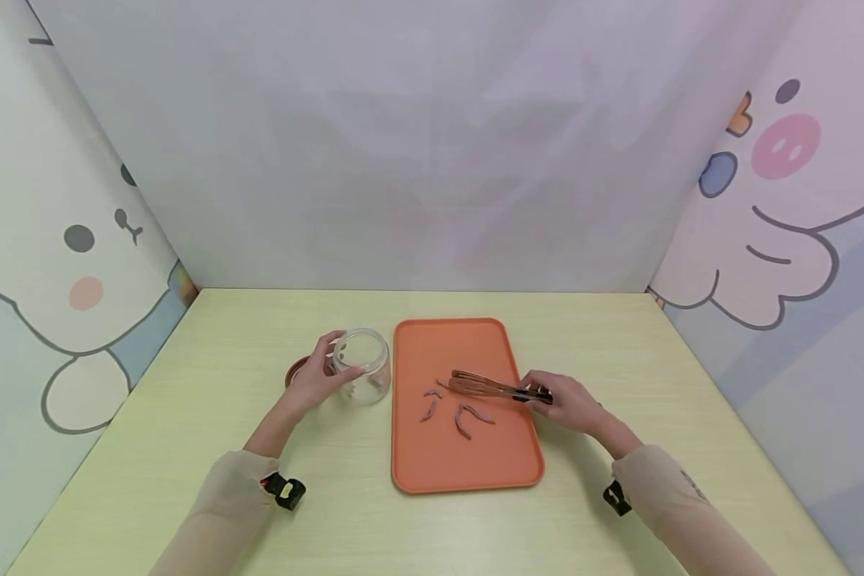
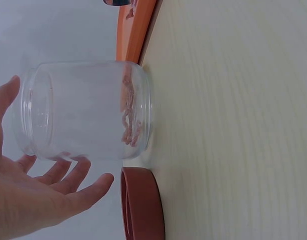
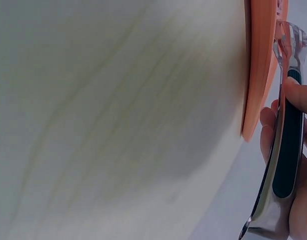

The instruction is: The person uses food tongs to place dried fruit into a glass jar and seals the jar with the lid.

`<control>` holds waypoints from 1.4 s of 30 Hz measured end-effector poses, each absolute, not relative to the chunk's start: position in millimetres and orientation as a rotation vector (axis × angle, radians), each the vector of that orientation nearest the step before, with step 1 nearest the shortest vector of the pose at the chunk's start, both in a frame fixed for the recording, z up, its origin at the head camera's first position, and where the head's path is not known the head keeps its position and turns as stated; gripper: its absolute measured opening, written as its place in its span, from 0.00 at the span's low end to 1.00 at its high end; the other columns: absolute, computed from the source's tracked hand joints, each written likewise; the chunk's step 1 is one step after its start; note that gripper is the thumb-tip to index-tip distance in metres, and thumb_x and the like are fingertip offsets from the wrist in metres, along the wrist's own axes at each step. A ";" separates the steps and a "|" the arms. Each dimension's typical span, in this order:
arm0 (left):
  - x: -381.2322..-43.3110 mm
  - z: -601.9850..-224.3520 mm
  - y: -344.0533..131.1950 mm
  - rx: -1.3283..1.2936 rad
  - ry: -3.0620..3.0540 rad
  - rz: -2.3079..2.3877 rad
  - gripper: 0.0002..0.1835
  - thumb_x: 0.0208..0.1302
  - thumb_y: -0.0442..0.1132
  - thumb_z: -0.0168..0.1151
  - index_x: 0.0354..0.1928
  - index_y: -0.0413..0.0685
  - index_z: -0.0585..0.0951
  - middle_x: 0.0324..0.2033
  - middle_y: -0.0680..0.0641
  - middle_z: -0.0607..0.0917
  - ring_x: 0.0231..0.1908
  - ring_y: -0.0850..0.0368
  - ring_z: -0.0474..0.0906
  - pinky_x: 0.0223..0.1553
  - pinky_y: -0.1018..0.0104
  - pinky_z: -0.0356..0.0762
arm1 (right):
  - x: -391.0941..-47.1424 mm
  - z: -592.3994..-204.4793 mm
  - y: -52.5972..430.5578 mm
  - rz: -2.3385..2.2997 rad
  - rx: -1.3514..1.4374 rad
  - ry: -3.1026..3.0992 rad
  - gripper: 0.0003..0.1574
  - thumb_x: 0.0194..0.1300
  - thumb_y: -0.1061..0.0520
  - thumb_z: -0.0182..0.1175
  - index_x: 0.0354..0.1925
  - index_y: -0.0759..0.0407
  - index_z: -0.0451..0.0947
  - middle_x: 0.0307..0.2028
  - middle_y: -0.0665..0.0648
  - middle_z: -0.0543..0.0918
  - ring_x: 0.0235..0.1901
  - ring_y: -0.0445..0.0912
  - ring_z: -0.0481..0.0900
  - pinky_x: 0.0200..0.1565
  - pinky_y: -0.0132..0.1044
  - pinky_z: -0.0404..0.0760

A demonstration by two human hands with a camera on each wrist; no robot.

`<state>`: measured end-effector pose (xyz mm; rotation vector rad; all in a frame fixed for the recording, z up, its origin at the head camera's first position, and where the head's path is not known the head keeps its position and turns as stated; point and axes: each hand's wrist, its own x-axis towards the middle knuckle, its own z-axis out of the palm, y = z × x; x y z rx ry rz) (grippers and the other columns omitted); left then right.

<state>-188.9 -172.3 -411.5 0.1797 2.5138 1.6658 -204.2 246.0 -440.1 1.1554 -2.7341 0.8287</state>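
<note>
A clear glass jar stands upright left of the orange tray. My left hand curves round its mouth, thumb at the near side and fingers at the far left. Low inside the jar, thin reddish-brown strips show in the left wrist view. My right hand grips metal tongs by their dark handles at the tray's right edge. The tongs' heads reach left over the tray, near one of several thin brown strips lying there.
A reddish-brown round lid lies on the table beside the jar, partly hidden behind my left hand in the head view. The pale wooden table is bordered by a plain curtain at the back and cartoon-printed curtains at both sides.
</note>
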 end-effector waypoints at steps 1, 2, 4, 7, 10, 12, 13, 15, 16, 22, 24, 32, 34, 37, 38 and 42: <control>-188.9 -411.4 -172.3 0.178 2.512 1.667 0.43 0.51 0.53 0.63 0.65 0.54 0.50 0.60 0.36 0.57 0.53 0.44 0.64 0.45 0.54 0.68 | -203.3 -440.0 245.8 0.834 1.154 -2.730 0.16 0.52 0.64 0.63 0.39 0.51 0.73 0.26 0.43 0.75 0.21 0.37 0.67 0.24 0.32 0.66; -188.8 -411.4 -172.3 0.179 2.512 1.667 0.43 0.51 0.53 0.63 0.65 0.54 0.50 0.60 0.36 0.57 0.52 0.44 0.64 0.45 0.54 0.68 | -202.7 -440.3 245.5 0.839 1.159 -2.724 0.16 0.52 0.65 0.63 0.39 0.51 0.73 0.26 0.43 0.75 0.21 0.37 0.67 0.24 0.32 0.66; -188.7 -411.2 -172.1 0.176 2.517 1.664 0.44 0.51 0.53 0.63 0.65 0.54 0.50 0.60 0.36 0.57 0.52 0.44 0.65 0.44 0.54 0.68 | -201.3 -440.6 244.8 0.847 1.164 -2.713 0.16 0.52 0.66 0.62 0.38 0.52 0.73 0.25 0.44 0.75 0.21 0.38 0.67 0.24 0.32 0.66; -188.4 -411.1 -172.2 0.181 2.512 1.670 0.43 0.51 0.53 0.63 0.65 0.54 0.50 0.60 0.36 0.57 0.52 0.44 0.65 0.44 0.55 0.68 | -198.6 -440.1 243.6 0.871 1.163 -2.702 0.16 0.51 0.68 0.62 0.37 0.53 0.73 0.24 0.45 0.75 0.21 0.39 0.68 0.24 0.32 0.66; -188.3 -411.5 -172.5 0.191 2.510 1.674 0.43 0.52 0.52 0.63 0.65 0.54 0.50 0.60 0.36 0.57 0.51 0.45 0.65 0.43 0.56 0.68 | -197.0 -441.1 243.1 0.886 1.152 -2.699 0.16 0.50 0.68 0.61 0.37 0.53 0.73 0.23 0.45 0.75 0.20 0.38 0.67 0.24 0.32 0.66; -188.3 -411.7 -172.6 0.196 2.516 1.670 0.43 0.52 0.52 0.63 0.65 0.53 0.50 0.60 0.36 0.57 0.51 0.45 0.66 0.42 0.57 0.69 | -196.7 -442.7 243.2 0.893 1.139 -2.699 0.16 0.50 0.69 0.61 0.36 0.53 0.73 0.23 0.44 0.74 0.20 0.38 0.67 0.24 0.32 0.66; -188.3 -411.8 -172.5 0.196 2.520 1.665 0.43 0.52 0.52 0.63 0.65 0.53 0.50 0.60 0.36 0.57 0.51 0.45 0.66 0.42 0.57 0.69 | -196.8 -443.9 243.4 0.896 1.133 -2.699 0.16 0.50 0.69 0.61 0.36 0.53 0.73 0.23 0.44 0.74 0.21 0.37 0.67 0.24 0.32 0.66; -188.2 -411.8 -172.3 0.195 2.528 1.657 0.43 0.52 0.53 0.63 0.65 0.53 0.50 0.60 0.36 0.57 0.50 0.45 0.66 0.42 0.58 0.69 | -196.7 -445.8 243.8 0.899 1.121 -2.700 0.16 0.51 0.69 0.61 0.36 0.53 0.73 0.23 0.44 0.74 0.21 0.37 0.67 0.24 0.32 0.67; -188.1 -411.6 -172.2 0.195 2.528 1.657 0.43 0.52 0.53 0.63 0.65 0.53 0.50 0.60 0.36 0.57 0.50 0.45 0.66 0.41 0.58 0.69 | -196.6 -446.6 244.0 0.905 1.114 -2.700 0.15 0.51 0.69 0.61 0.36 0.53 0.73 0.23 0.44 0.74 0.21 0.37 0.67 0.24 0.32 0.67; -187.4 -410.4 -171.9 0.193 2.519 1.671 0.43 0.52 0.52 0.63 0.64 0.53 0.50 0.60 0.35 0.57 0.50 0.45 0.66 0.41 0.58 0.69 | -194.4 -447.1 245.0 0.957 1.070 -2.704 0.15 0.51 0.69 0.61 0.36 0.53 0.73 0.23 0.45 0.75 0.20 0.38 0.68 0.23 0.32 0.67; -187.2 -410.4 -172.1 0.194 2.520 1.669 0.43 0.52 0.52 0.63 0.64 0.53 0.50 0.60 0.35 0.57 0.50 0.45 0.66 0.41 0.58 0.69 | -193.2 -446.1 245.4 0.978 1.050 -2.703 0.15 0.51 0.69 0.61 0.36 0.53 0.73 0.23 0.45 0.75 0.20 0.38 0.67 0.22 0.32 0.67; -186.9 -410.1 -172.1 0.180 2.528 1.657 0.43 0.52 0.52 0.63 0.64 0.53 0.50 0.60 0.37 0.58 0.51 0.44 0.65 0.43 0.56 0.68 | -191.3 -438.4 247.2 0.989 0.983 -2.671 0.15 0.51 0.70 0.62 0.36 0.54 0.74 0.22 0.46 0.75 0.17 0.37 0.65 0.18 0.31 0.65; -186.9 -410.0 -171.9 0.178 2.529 1.655 0.43 0.52 0.52 0.63 0.64 0.53 0.50 0.60 0.37 0.58 0.51 0.44 0.65 0.44 0.55 0.68 | -191.7 -435.9 247.8 0.987 0.988 -2.648 0.15 0.50 0.70 0.62 0.36 0.55 0.74 0.22 0.46 0.75 0.17 0.37 0.66 0.18 0.31 0.65; -187.1 -410.0 -171.8 0.177 2.530 1.655 0.43 0.52 0.52 0.63 0.64 0.54 0.50 0.60 0.37 0.58 0.51 0.45 0.65 0.44 0.55 0.68 | -192.4 -431.4 248.6 0.991 0.991 -2.614 0.15 0.50 0.70 0.62 0.36 0.56 0.75 0.22 0.45 0.74 0.18 0.37 0.67 0.18 0.31 0.65; -187.2 -410.2 -172.0 0.179 2.530 1.654 0.43 0.52 0.52 0.63 0.64 0.54 0.50 0.60 0.37 0.58 0.50 0.45 0.65 0.44 0.55 0.68 | -192.9 -430.1 249.0 0.991 0.995 -2.604 0.15 0.50 0.70 0.62 0.36 0.56 0.74 0.22 0.45 0.74 0.18 0.37 0.67 0.18 0.31 0.65; -187.7 -410.4 -172.0 0.188 2.531 1.658 0.43 0.52 0.52 0.63 0.65 0.54 0.50 0.60 0.38 0.58 0.51 0.45 0.65 0.44 0.55 0.68 | -195.0 -423.8 249.3 1.005 1.006 -2.564 0.15 0.51 0.70 0.62 0.36 0.55 0.74 0.22 0.44 0.74 0.17 0.37 0.67 0.18 0.30 0.66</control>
